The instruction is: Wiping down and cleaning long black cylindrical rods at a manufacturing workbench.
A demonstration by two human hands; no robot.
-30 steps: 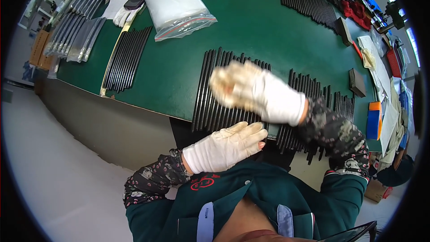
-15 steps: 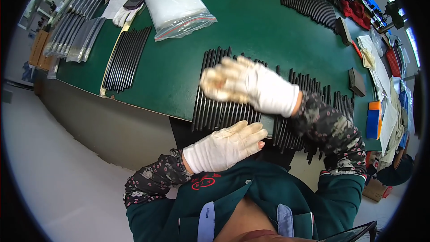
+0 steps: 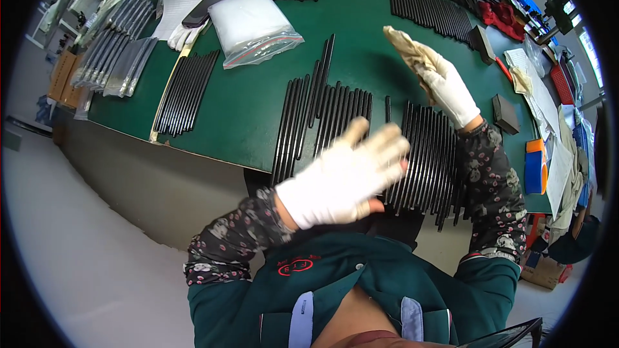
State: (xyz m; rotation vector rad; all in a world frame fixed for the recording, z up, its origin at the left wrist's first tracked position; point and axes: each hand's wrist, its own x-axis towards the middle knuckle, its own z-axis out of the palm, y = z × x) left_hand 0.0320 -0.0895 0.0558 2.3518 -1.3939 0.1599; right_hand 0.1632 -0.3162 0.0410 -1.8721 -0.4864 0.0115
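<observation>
Slim black rods lie side by side on the green table (image 3: 361, 32) in front of me, their near ends reaching past its front edge. My left hand (image 3: 348, 171), in a white glove with bare fingertips showing, is stretched open over the near part of the middle rods (image 3: 345, 106), hiding some of them. On their left is another row of rods (image 3: 291, 122), and a few rods (image 3: 325, 64) stick out farther than the rest. My right hand (image 3: 435, 74), also gloved, is open with fingers extended, held edge-on by the far ends of the right rods (image 3: 422, 161). Neither hand holds anything.
More black rods (image 3: 187, 93) lie at the left edge. Beyond are a clear zip bag (image 3: 251, 26), a white glove (image 3: 184, 35) and bagged rods (image 3: 116, 64). Toward the right stand grey blocks (image 3: 505, 115), a blue-and-orange block (image 3: 535, 167) and a far rod row (image 3: 429, 11).
My right hand has swung off the left rods, to the right and away from me. My left hand has moved forward over the rods. A few left rods now jut farther out.
</observation>
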